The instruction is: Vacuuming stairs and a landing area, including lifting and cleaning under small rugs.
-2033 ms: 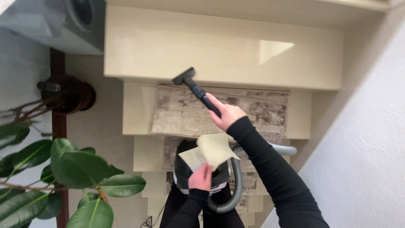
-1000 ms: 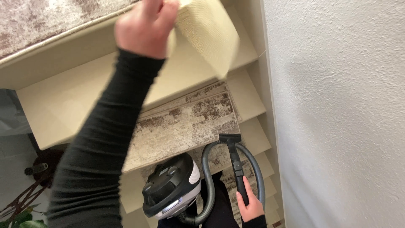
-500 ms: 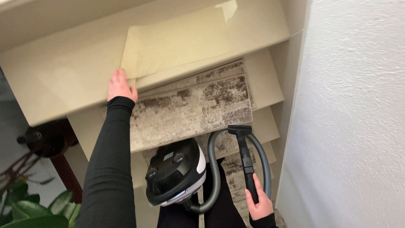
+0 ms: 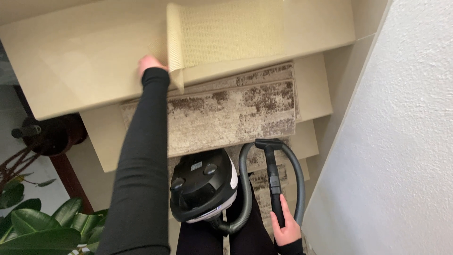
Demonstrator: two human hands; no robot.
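Left hand (image 4: 150,65): gripping the folded edge of the cream mat (image 4: 222,33) on the top stair.
Right hand (image 4: 286,225): closed around the black vacuum wand (image 4: 273,179).
Canister vacuum (image 4: 203,185): just left of the right hand.

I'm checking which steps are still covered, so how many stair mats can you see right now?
3: a flipped cream mat on the top step under the left hand, a grey mat one step down, and another below, mostly hidden by the vacuum. Lower ones may be hidden.
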